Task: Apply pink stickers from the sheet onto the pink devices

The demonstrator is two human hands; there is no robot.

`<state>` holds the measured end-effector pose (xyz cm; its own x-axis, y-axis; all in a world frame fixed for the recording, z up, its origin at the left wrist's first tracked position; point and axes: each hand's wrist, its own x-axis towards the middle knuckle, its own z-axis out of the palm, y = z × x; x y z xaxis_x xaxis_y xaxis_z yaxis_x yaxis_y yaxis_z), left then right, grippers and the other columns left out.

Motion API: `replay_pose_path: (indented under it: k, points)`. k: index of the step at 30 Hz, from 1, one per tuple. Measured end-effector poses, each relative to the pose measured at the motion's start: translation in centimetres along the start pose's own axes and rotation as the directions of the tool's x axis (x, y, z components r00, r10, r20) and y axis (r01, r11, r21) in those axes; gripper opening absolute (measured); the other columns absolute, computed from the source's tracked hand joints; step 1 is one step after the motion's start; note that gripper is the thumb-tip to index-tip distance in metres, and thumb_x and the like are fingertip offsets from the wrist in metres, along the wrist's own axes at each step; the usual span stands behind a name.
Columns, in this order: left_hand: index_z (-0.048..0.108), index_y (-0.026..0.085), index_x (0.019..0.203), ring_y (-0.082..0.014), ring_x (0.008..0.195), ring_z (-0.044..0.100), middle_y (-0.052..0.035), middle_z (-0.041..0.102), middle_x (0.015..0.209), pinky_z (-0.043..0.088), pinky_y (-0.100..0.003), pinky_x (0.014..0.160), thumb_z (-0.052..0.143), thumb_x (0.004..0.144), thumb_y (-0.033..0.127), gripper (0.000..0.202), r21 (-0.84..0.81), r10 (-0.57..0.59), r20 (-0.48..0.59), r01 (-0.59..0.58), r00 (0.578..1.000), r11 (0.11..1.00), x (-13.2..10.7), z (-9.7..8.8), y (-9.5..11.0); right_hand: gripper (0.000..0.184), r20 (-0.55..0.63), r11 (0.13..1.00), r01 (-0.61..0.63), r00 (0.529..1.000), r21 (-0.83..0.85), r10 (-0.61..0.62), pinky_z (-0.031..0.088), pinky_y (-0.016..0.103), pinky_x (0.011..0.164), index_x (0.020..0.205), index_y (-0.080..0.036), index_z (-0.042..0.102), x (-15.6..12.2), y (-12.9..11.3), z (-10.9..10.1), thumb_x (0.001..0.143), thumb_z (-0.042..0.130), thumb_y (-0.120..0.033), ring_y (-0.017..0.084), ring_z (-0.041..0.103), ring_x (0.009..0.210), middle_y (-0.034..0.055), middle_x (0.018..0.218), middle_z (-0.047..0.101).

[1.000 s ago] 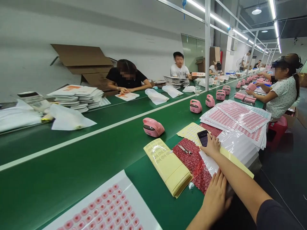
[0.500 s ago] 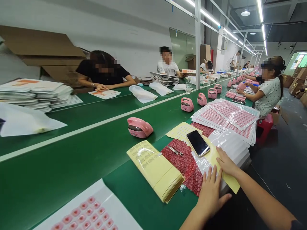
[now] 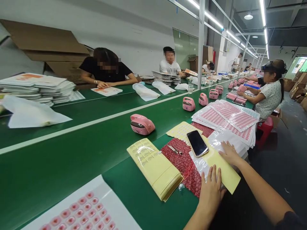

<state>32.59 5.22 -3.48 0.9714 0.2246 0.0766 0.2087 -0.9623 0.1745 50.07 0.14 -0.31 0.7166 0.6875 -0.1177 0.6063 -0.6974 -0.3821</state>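
Hands laid flat near the workbench's (image 3: 129, 188) near edge, fingers spread, neither closed on anything; left hand (image 3: 211, 188) had fingertips on a glossy white sheet (image 3: 199, 162) and the side of a yellow sheet (image 3: 225, 171); right hand (image 3: 231, 154) rested across that yellow sheet's far side and clear film (image 3: 219, 138). Yellow sheet lay under and between both hands, one corner seemingly jutting past the bench's near edge; phone (image 3: 197, 143) lay face up at its upper end, screen dark, nothing to read. Red bubble wrap (image 3: 171, 156) was just left of the phone, tweezers (image 3: 174, 149) on top; folded yellow label stack (image 3: 154, 169) sat beside it, further from the near edge, blocks of small dark print, unreadable. Pink device (image 3: 142, 125) stood beyond, dark front panel, markings too small to tell; heart-motif sticker sheet (image 3: 76, 210) lay to the left; pink-printed sheets (image 3: 226, 118) were piled further along the near edge; co-worker's cards (image 3: 106, 91) opposite had orange print, illegible.
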Motion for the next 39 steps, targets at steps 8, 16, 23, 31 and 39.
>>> replay_pose_path:
  k: [8, 16, 23, 31, 39]
  points:
    - [0.039, 0.015, 0.132, -0.0342, 0.127, 0.032, -0.0187, 0.037, 0.138, 0.029, -0.057, 0.1, 0.055, 0.074, 0.05, 0.07, -0.024, 0.014, -0.116, -0.017, 0.993, 1.0, -0.3, 0.3, -1.3, 0.057, 0.029, 0.994, 0.098, 0.995, -0.057, -0.097, 0.008, 0.043, 0.109, 0.138, -0.011, 0.027, 1.9, -1.7, 0.7, 0.087, 0.037, -0.035, 0.024, 0.012, 0.136, 0.0102, 0.146, 0.024]
    - [0.045, 0.014, 0.127, -0.0359, 0.128, 0.03, -0.0184, 0.037, 0.138, 0.027, -0.059, 0.1, 0.053, 0.077, 0.048, 0.061, -0.055, -0.013, -0.096, 0.008, 0.995, 0.998, -0.1, -0.8, -2.0, 0.058, 0.044, 0.977, 0.199, 0.98, -0.075, -0.197, 0.006, 0.039, 0.109, 0.138, -0.012, 0.028, 3.0, -3.3, 1.2, 0.087, 0.038, -0.038, 0.022, 0.01, 0.137, 0.0078, 0.146, 0.024]
    - [0.051, 0.019, 0.121, -0.0319, 0.13, 0.026, -0.0119, 0.04, 0.138, 0.025, -0.054, 0.104, 0.06, 0.076, 0.038, 0.05, -0.21, 0.127, 0.064, -0.111, 0.99, 0.971, -0.6, -3.8, -3.0, 0.059, 0.034, 0.981, 0.184, 0.983, -0.059, -0.183, 0.011, 0.037, 0.108, 0.138, -0.014, 0.027, 3.2, -2.7, 0.6, 0.085, 0.042, -0.037, 0.02, 0.015, 0.136, 0.0071, 0.145, 0.029]
    - [0.048, 0.028, 0.124, -0.0323, 0.131, 0.026, -0.0059, 0.042, 0.138, 0.021, -0.061, 0.103, 0.051, 0.08, 0.038, 0.045, -0.227, 0.173, 0.033, -0.162, 0.984, 0.961, -0.7, -3.2, -2.7, 0.069, -0.133, 0.996, 0.08, 0.987, -0.05, -0.086, 0.034, 0.037, 0.093, 0.138, -0.009, 0.023, 2.5, -9.6, 1.9, 0.085, 0.037, -0.051, 0.028, 0.043, 0.118, 0.0187, 0.128, 0.046]
    - [0.047, 0.028, 0.125, -0.0313, 0.129, 0.029, -0.0064, 0.045, 0.135, 0.007, -0.068, 0.101, 0.045, 0.083, 0.045, 0.046, -0.263, 0.092, 0.059, -0.073, 0.994, 0.962, -1.1, -3.4, -2.1, 0.091, -0.121, 0.992, 0.039, 0.991, -0.122, -0.054, 0.032, 0.045, 0.092, 0.14, -0.013, 0.016, 2.2, -13.5, 3.6, 0.066, 0.061, -0.041, 0.036, 0.038, 0.117, 0.0191, 0.143, 0.025]
